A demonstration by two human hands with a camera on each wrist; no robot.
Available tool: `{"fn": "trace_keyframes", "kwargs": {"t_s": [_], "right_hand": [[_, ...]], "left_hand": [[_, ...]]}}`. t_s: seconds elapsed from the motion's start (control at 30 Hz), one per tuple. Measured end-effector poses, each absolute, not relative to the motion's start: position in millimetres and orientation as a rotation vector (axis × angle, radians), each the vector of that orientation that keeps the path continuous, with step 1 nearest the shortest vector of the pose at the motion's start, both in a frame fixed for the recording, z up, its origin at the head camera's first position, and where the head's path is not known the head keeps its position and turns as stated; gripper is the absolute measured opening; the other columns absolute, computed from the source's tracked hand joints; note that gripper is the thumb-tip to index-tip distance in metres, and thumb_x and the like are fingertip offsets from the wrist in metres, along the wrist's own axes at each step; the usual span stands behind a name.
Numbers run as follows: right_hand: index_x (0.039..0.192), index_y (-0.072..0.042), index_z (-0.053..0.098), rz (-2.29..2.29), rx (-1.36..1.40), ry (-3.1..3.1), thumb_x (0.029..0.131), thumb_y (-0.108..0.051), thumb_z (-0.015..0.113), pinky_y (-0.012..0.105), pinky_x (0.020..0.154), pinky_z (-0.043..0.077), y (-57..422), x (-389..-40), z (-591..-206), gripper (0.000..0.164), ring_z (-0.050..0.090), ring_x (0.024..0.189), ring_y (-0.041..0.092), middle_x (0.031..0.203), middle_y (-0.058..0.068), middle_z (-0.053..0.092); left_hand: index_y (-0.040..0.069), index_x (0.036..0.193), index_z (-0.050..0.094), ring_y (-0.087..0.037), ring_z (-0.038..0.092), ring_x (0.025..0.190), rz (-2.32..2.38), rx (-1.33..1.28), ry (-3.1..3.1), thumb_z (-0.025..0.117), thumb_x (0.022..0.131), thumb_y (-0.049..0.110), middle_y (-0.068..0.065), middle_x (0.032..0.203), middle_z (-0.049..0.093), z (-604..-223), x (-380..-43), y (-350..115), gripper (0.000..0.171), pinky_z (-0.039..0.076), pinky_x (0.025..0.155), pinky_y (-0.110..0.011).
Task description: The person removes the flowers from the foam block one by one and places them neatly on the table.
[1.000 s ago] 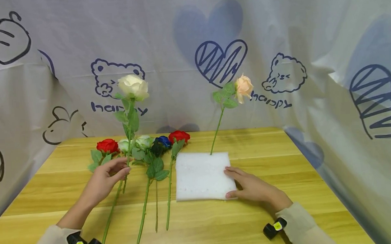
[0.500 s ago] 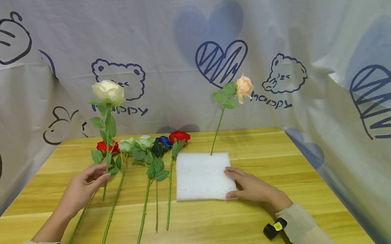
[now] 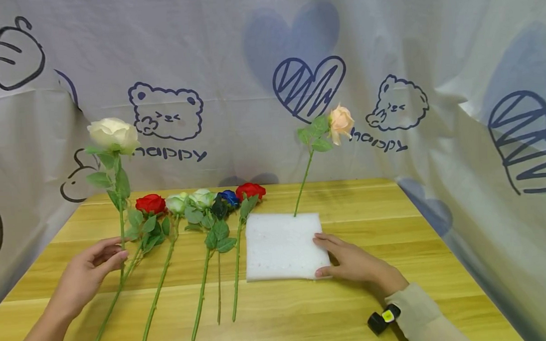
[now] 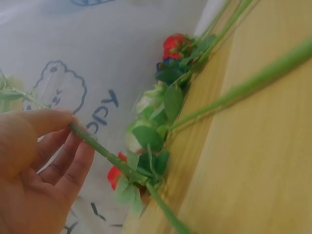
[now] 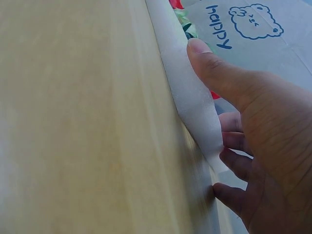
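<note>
In the head view my left hand point(image 3: 83, 275) pinches the green stem of a white rose point(image 3: 114, 135) between thumb and fingers. The bloom stands upright on the left, above the table. The left wrist view shows the stem point(image 4: 105, 154) running out from under the thumb, with the fingers curled beneath. On the right, my right hand point(image 3: 355, 261) holds the right edge of a white foam block point(image 3: 282, 246), thumb at its near corner. A peach rose point(image 3: 340, 123) stands tilted with its stem at the block's far edge. The right wrist view has bent fingers along the foam's side.
Between left hand and block lie several roses: a red one point(image 3: 151, 204), pale green-white ones point(image 3: 202, 198), a blue one point(image 3: 229, 197) and another red one point(image 3: 250, 191). Their stems point toward the table's point(image 3: 350, 318) near edge. A printed cloth point(image 3: 234, 91) hangs behind.
My left hand has carried the white rose leftward and a little nearer, away from above the lying roses. The right hand, foam block and peach rose stay put.
</note>
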State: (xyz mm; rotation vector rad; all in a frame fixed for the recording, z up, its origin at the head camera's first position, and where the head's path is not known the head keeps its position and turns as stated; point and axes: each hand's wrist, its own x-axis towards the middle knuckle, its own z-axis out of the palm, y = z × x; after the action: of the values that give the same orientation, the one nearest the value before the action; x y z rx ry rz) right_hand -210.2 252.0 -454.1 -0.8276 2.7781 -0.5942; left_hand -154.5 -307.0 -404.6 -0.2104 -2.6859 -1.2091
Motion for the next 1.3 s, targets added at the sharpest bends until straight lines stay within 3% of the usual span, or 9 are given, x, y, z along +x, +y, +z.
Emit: {"fn": "trace_keyframes", "kwargs": {"t_s": [0.17, 0.53, 0.8, 1.1, 1.3], "right_hand": [[0.155, -0.013, 0.028, -0.6, -0.82, 2.779, 0.084, -0.071, 0.056, 0.051, 0.112, 0.03, 251, -209, -454, 0.097, 0.029, 0.142, 0.031, 0.16, 0.003, 0.022], [0.155, -0.012, 0.029, -0.624, -0.816, 2.778, 0.084, -0.07, 0.058, 0.051, 0.112, 0.031, 251, -208, -452, 0.096, 0.029, 0.142, 0.031, 0.16, 0.004, 0.024], [0.155, -0.013, 0.028, -0.601, -0.811, 2.791, 0.084, -0.071, 0.057, 0.05, 0.113, 0.029, 251, -208, -453, 0.096, 0.029, 0.142, 0.031, 0.16, 0.004, 0.024], [0.155, -0.013, 0.028, -0.602, -0.813, 2.788, 0.084, -0.071, 0.057, 0.05, 0.113, 0.03, 251, -208, -453, 0.096, 0.029, 0.142, 0.031, 0.16, 0.004, 0.024], [0.155, -0.013, 0.029, -0.592, -0.822, 2.789, 0.085, -0.069, 0.058, 0.049, 0.113, 0.031, 252, -209, -453, 0.094, 0.03, 0.142, 0.029, 0.16, 0.003, 0.024]], "left_hand": [[-0.005, 0.136, 0.051, -0.007, 0.065, 0.081, -1.241, -0.201, -2.653, 0.059, 0.1, 0.025, 0.017, 0.099, 0.064, -407, -150, -319, 0.047, 0.055, 0.067, -0.02], [-0.013, 0.137, 0.044, -0.008, 0.066, 0.081, -1.292, -0.168, -2.659, 0.059, 0.1, 0.02, 0.012, 0.097, 0.065, -418, -147, -340, 0.052, 0.056, 0.068, -0.021], [-0.013, 0.144, 0.036, -0.005, 0.064, 0.083, -1.29, -0.1, -2.739, 0.06, 0.1, 0.025, 0.013, 0.101, 0.062, -423, -145, -351, 0.063, 0.056, 0.068, -0.023], [-0.013, 0.144, 0.035, -0.007, 0.065, 0.084, -1.311, -0.055, -2.87, 0.059, 0.1, 0.027, -0.014, 0.109, 0.063, -428, -145, -362, 0.064, 0.058, 0.069, -0.028], [-0.011, 0.145, 0.036, -0.007, 0.064, 0.084, -1.281, -0.017, -2.97, 0.058, 0.099, 0.035, -0.019, 0.115, 0.06, -432, -142, -371, 0.068, 0.058, 0.069, -0.03]]}}
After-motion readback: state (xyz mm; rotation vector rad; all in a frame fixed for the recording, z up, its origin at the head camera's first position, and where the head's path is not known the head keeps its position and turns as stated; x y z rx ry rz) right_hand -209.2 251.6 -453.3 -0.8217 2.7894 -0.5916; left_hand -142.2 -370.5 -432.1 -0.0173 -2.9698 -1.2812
